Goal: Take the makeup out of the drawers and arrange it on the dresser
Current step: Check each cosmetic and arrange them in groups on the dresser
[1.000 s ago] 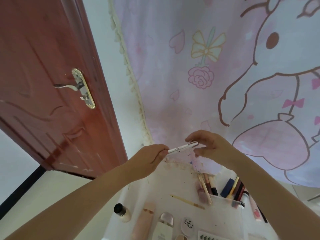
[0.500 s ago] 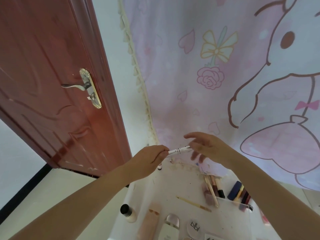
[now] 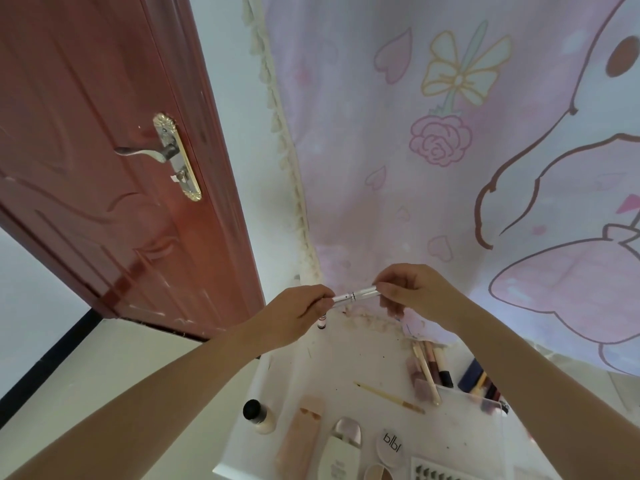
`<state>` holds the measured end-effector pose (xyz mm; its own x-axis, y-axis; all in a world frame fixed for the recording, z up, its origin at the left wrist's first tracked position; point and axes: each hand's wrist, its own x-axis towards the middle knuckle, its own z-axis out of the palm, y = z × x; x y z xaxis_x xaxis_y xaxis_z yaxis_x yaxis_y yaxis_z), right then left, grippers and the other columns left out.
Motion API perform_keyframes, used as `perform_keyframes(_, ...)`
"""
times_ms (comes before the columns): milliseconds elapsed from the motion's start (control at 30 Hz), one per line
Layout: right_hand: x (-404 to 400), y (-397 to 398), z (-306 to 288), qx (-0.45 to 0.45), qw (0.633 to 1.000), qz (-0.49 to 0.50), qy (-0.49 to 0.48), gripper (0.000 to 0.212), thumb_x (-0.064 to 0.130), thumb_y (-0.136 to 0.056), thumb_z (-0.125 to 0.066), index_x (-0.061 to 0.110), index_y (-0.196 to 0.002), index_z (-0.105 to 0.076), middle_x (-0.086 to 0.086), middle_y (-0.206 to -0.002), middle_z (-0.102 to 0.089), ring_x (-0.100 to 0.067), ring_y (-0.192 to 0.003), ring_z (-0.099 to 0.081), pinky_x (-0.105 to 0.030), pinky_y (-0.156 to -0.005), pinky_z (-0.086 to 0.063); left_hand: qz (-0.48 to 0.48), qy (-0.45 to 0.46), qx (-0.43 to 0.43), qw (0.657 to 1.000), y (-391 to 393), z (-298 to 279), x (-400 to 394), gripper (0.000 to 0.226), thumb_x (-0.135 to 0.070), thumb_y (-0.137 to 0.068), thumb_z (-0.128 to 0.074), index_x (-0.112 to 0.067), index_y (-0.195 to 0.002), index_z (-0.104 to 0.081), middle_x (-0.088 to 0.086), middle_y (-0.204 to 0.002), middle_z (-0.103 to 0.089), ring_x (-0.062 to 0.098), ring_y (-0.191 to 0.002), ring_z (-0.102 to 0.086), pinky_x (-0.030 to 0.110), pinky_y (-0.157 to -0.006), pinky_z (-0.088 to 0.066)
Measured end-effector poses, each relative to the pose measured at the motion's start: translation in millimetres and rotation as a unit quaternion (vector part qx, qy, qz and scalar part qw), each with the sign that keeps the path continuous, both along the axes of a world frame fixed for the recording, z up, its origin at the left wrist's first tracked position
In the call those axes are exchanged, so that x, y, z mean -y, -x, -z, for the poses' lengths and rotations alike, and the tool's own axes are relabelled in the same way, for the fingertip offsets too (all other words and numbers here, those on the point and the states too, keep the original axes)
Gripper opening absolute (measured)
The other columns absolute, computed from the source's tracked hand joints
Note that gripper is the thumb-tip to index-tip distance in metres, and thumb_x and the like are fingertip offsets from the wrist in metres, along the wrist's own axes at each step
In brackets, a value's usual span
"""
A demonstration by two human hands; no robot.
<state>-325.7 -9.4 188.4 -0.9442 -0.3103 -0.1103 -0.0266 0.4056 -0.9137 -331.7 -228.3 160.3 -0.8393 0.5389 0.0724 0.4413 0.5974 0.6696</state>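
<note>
1. Since half a second ago my right hand [image 3: 420, 294] has closed: fingers now pinch the right end of the silver pen [image 3: 354, 295]; before, they were spread beside it.
2. Left hand [image 3: 296, 315] pinches the left end as before. The pen is held mid-frame, above the white dresser top [image 3: 363, 355].
3. Lower frame, on the dresser: black-capped bottle [image 3: 258, 415], pink tube [image 3: 300, 436], thin wooden stick [image 3: 389, 397], round compact [image 3: 390, 447].
4. Clear organizer [image 3: 467, 403] lower right holds pencils; my right forearm covers part of it.
5. Red door [image 3: 104, 150] upper left, cartoon curtain [image 3: 467, 133] upper right.
</note>
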Motion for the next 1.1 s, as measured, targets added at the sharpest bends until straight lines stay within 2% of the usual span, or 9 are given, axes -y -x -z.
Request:
perform_keyframes(200, 16, 12, 32, 0.032, 0.998, 0.047, 0.020, 0.024, -0.002, -0.086, -0.053, 0.016, -0.073, -0.061, 0.004, -0.055, -0.063, -0.007, -0.046, -0.058, -0.017, -0.048, -0.048, -0.019, 0.000, 0.101, 0.995, 16, 42, 5, 0.020, -0.021, -0.091, -0.051, -0.008, -0.105, -0.058, -0.014, -0.066, -0.043, 0.000, -0.056, -0.039, 0.006, -0.056, -0.035)
perform_keyframes(300, 20, 16, 54, 0.075, 0.993, 0.086, 0.035, 0.024, -0.005, -0.087, -0.050, 0.012, -0.074, -0.059, -0.006, -0.062, -0.061, -0.007, -0.045, -0.060, -0.018, -0.047, -0.051, -0.057, -0.044, 0.161, 0.984, 25, 63, 6, 0.026, -0.021, -0.089, -0.056, -0.013, -0.113, -0.056, -0.013, -0.085, -0.054, 0.000, -0.075, -0.050, 0.004, -0.064, -0.039)
perform_keyframes(400, 17, 18, 72, 0.083, 0.988, 0.130, 0.009, 0.012, -0.005, -0.087, -0.050, 0.002, -0.085, -0.061, -0.006, -0.062, -0.060, -0.005, -0.045, -0.060, -0.016, -0.049, -0.052, -0.117, -0.075, 0.187, 0.973, 35, 83, 13, 0.033, -0.023, -0.089, -0.055, -0.012, -0.120, -0.052, -0.007, -0.105, -0.058, 0.006, -0.095, -0.054, 0.014, -0.076, -0.041)
perform_keyframes(500, 14, 26, 84, 0.019, 0.983, 0.140, -0.115, 0.011, 0.002, -0.087, -0.053, 0.000, -0.093, -0.062, 0.003, -0.061, -0.059, -0.013, -0.054, -0.062, -0.024, -0.067, -0.053, -0.151, 0.032, 0.117, 0.981, 42, 111, 32, 0.035, -0.022, -0.093, -0.048, -0.006, -0.124, -0.050, 0.007, -0.123, -0.056, 0.017, -0.111, -0.053, 0.019, -0.088, -0.035)
perform_keyframes(600, 17, 35, 94, -0.079, 0.960, 0.103, -0.248, 0.013, 0.009, -0.087, -0.054, 0.003, -0.093, -0.064, -0.006, -0.066, -0.065, -0.022, -0.066, -0.057, -0.025, -0.084, -0.035, -0.099, 0.201, 0.105, 0.969, 43, 145, 49, 0.039, -0.025, -0.096, -0.041, -0.009, -0.132, -0.042, 0.006, -0.138, -0.044, 0.020, -0.125, -0.042, 0.023, -0.099, -0.029)
perform_keyframes(667, 25, 43, 101, -0.113, 0.946, 0.062, -0.296, 0.015, 0.010, -0.088, -0.052, 0.002, -0.093, -0.063, -0.014, -0.076, -0.067, -0.023, -0.069, -0.053, -0.017, -0.070, -0.028, -0.065, 0.260, 0.128, 0.955, 40, 166, 52, 0.042, -0.024, -0.097, -0.036, -0.010, -0.137, -0.035, 0.006, -0.146, -0.031, 0.019, -0.134, -0.030, 0.025, -0.106, -0.024)
perform_keyframes(733, 34, 51, 110, -0.113, 0.936, 0.015, -0.333, 0.018, 0.011, -0.090, -0.048, 0.000, -0.096, -0.061, -0.016, -0.085, -0.065, -0.026, -0.078, -0.054, -0.019, -0.061, -0.025, -0.037, 0.294, 0.112, 0.949, 37, 180, 50, 0.045, -0.023, -0.097, -0.034, -0.008, -0.139, -0.028, 0.006, -0.152, -0.015, 0.018, -0.141, -0.015, 0.026, -0.112, -0.019)
perform_keyframes(933, 56, 70, 126, -0.088, 0.886, -0.076, -0.449, 0.024, 0.016, -0.094, -0.038, 0.001, -0.101, -0.056, -0.015, -0.097, -0.060, -0.029, -0.089, -0.056, -0.034, -0.074, -0.041, 0.003, 0.327, 0.079, 0.942, 35, 202, 48, 0.061, -0.034, -0.097, -0.033, -0.002, -0.143, -0.009, 0.013, -0.154, 0.004, 0.022, -0.143, 0.002, 0.027, -0.115, -0.003)
perform_keyframes(1100, 69, 78, 128, -0.086, 0.856, -0.101, -0.500, 0.024, 0.018, -0.094, -0.037, 0.004, -0.104, -0.054, -0.012, -0.099, -0.059, -0.030, -0.092, -0.056, -0.035, -0.069, -0.041, 0.032, 0.372, 0.073, 0.925, 30, 207, 52, 0.068, -0.041, -0.097, -0.026, 0.000, -0.143, 0.002, 0.017, -0.153, 0.011, 0.027, -0.143, 0.008, 0.032, -0.116, 0.004)
